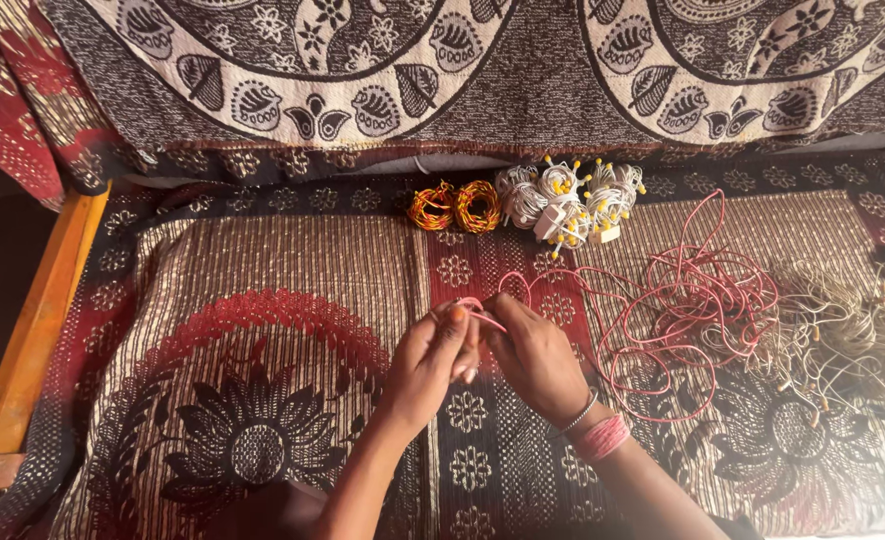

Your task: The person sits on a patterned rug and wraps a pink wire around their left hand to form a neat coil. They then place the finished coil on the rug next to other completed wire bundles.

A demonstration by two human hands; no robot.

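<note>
Winding looks to be the step in hand: your left hand [430, 358] and right hand [534, 352] meet over the patterned cover [262, 300], fingers pinched narrow on the free end of the pink wire [682, 300], whose loose tangle lies just to your right. Finished orange coils [454, 205] and white coiled light strings [567, 200] sit well ahead. I judge the next move calls for steady tension and slack drawn cleanly from the tangle, clear of the beige wire heap [842, 330].
</note>
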